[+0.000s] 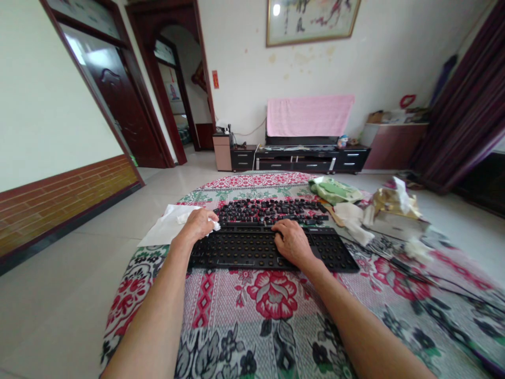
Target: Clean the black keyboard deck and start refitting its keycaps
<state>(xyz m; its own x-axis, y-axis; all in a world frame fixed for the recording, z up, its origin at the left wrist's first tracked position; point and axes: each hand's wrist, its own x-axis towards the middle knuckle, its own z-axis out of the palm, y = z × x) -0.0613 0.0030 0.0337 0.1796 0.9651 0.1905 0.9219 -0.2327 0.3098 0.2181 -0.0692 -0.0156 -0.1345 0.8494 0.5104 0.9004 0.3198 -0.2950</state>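
Observation:
A black keyboard (236, 251) with its keycaps off lies across the flowered tablecloth, rows of small round key seats showing. At its far left corner, my left hand (197, 223) is closed around a crumpled white tissue (215, 225). My right hand (291, 241) lies over the keyboard right of its middle, fingers bent onto the far edge and holding it. Part of the key bed is hidden under that hand. Just beyond the keyboard, many loose black keycaps (268, 209) are spread in a wide band.
White paper (160, 226) lies at the left table edge. To the right are a green bag (335, 189), a wooden-handled brush (333, 215), white tissues (353, 221) and a gold tissue box (398, 210). Dark cables (445, 284) run over the tablecloth (272, 295) on the right.

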